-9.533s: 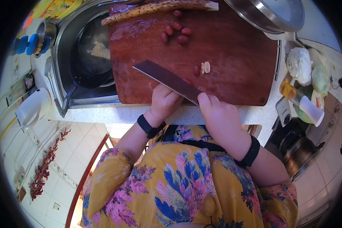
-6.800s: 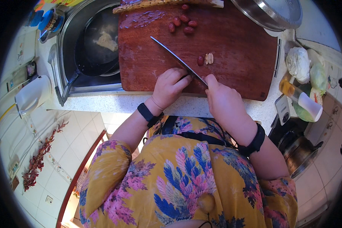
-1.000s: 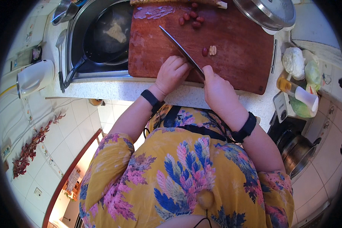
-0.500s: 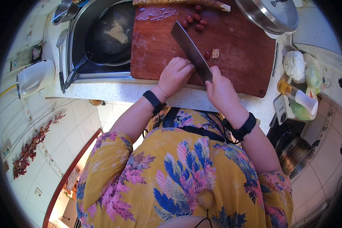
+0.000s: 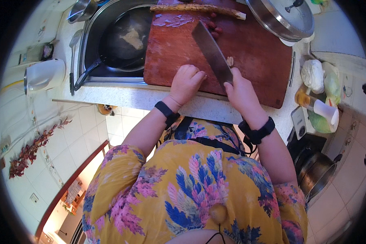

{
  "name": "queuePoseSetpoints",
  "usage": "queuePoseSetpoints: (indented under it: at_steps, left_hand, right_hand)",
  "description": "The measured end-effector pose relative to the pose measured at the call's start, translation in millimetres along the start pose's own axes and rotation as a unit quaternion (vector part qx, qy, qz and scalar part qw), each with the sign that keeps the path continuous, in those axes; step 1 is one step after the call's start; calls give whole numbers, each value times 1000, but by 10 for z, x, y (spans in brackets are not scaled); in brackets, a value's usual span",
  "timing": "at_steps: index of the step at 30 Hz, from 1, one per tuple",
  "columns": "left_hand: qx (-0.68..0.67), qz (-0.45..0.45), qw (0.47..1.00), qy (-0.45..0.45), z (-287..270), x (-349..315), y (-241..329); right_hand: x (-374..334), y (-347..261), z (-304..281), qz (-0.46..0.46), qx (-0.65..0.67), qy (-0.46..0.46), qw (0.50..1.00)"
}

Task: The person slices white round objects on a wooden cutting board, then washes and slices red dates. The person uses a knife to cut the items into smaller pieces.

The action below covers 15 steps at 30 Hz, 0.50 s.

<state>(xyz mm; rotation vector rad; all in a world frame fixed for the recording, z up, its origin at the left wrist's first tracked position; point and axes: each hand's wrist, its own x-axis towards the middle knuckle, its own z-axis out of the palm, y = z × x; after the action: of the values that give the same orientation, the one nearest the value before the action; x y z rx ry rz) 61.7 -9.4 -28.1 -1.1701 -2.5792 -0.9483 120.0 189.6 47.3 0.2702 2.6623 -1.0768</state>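
My right hand [image 5: 243, 92] grips a cleaver [image 5: 212, 52], its broad dark blade slanting up and to the left above the reddish-brown cutting board [image 5: 260, 67]. Left of the blade, over the board's near edge, is my left hand [image 5: 186, 84] with its fingers curled and pinched; a tiny dark bit shows at the fingertips, too small to name. Small pale pieces [image 5: 230, 62] lie just right of the blade. Several red dates [image 5: 218, 31] sit farther back, partly hidden behind the cleaver. Along the far edge lies a long brown root [image 5: 197, 9] with a pale cut end.
On the left, a black frying pan [image 5: 122, 40] rests in the sink [image 5: 94, 76], beside a spatula [image 5: 72, 51] and a white kettle [image 5: 46, 77]. A lidded steel pot [image 5: 278, 20] stands back right. Bags [image 5: 313, 74] and a bottle [image 5: 307, 99] line the right counter.
The cleaver has moved slightly right, away from my left hand, and now covers the date beside the pale pieces. The whole view has tilted a little.
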Motion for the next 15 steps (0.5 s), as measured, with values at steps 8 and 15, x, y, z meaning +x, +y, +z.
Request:
queuePoseSetpoints:
  at_steps: [8,15]
  left_hand:
    - [136,-100,984,56,-465,-115,-469]
    - [182,-243,939,164,-931,-277,-1235]
  right_hand:
    - [-189,88,-313,-21,9,14,1000]
    - [-255,82,-399,-131,-62,87,986]
